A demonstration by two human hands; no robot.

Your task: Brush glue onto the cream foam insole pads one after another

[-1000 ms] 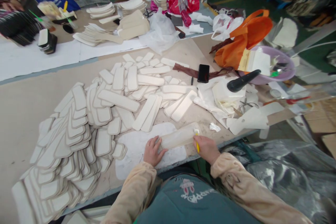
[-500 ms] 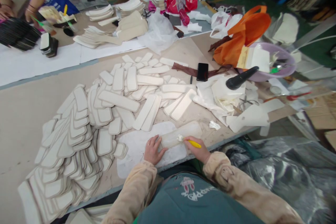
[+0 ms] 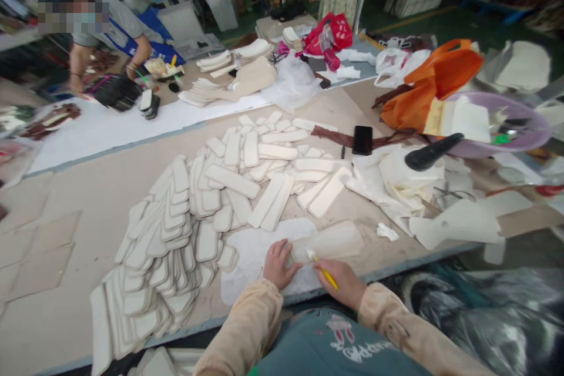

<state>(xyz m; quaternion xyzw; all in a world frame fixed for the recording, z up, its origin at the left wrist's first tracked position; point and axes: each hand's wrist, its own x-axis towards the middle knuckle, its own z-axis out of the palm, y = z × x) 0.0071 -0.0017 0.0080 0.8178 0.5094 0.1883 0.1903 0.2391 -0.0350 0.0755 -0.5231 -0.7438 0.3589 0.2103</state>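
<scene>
My right hand (image 3: 342, 283) is closed around the yellow handle of a small brush (image 3: 328, 278). White material clings to the brush's tip, which is at the near edge of a long, pale, rounded piece (image 3: 337, 239). Flat at the left end of that piece lies my left hand (image 3: 278, 264), thumb spread from the fingers, with nothing gripped. Beneath both is a white sheet (image 3: 240, 264) on the table. Left of and beyond my hands, many off-white rounded strips (image 3: 176, 229) lie in overlapping heaps.
A black phone (image 3: 362, 140) lies beyond the strips. On the right are a white container (image 3: 392, 167) with a black spout-like part, a purple basin (image 3: 529, 129) and an orange bag (image 3: 445, 76). Across the table, a co-worker's arms (image 3: 140, 53) reach to a dark stack (image 3: 117, 93).
The camera view has swung left and up, bringing the co-worker further into view. The brush tip has shifted to the piece's near edge, closer to my left hand, which stays on the piece.
</scene>
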